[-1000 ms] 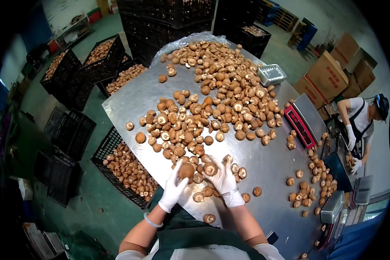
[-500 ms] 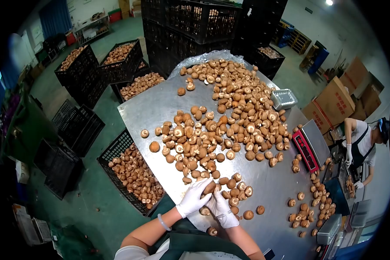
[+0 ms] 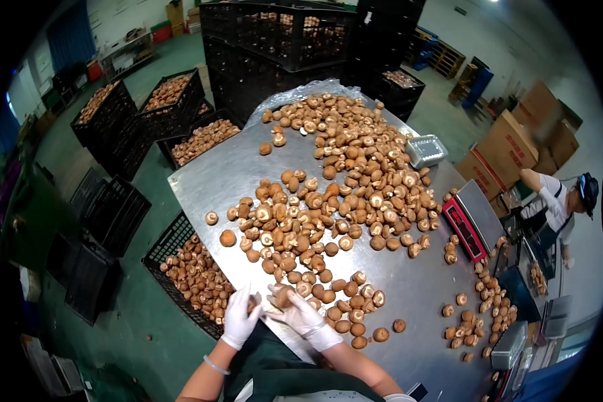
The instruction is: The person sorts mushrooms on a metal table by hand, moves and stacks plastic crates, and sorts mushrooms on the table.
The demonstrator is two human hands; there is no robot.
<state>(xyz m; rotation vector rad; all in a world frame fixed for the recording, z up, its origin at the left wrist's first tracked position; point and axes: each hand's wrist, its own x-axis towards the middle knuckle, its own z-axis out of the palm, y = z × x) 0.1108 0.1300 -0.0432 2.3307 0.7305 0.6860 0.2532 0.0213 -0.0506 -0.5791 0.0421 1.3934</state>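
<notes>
My left hand [image 3: 240,320], in a white glove, is at the table's near left corner, above the edge of the crate below. Its fingers close on a brown mushroom [image 3: 253,304], mostly hidden by the hand. Just to the right, my gloved right hand [image 3: 303,317] grips another mushroom [image 3: 283,297] by its round cap. Beyond both hands, a loose group of mushrooms [image 3: 301,231] lies on the metal table [image 3: 214,174], some with pale stems up. A larger heap [image 3: 355,144] is piled toward the far side.
A black crate of mushrooms [image 3: 201,281] stands below the table's left edge. On the right are a red scale [image 3: 463,231], a clear plastic tray [image 3: 427,151] and more mushrooms. Stacked crates [image 3: 275,60] stand behind. A co-worker [image 3: 549,208] is at the far right.
My hands, close together over the table before, have moved left and separated. The left one is now near the crate side, while the right holds a mushroom at the table corner. The co-worker's arms have shifted.
</notes>
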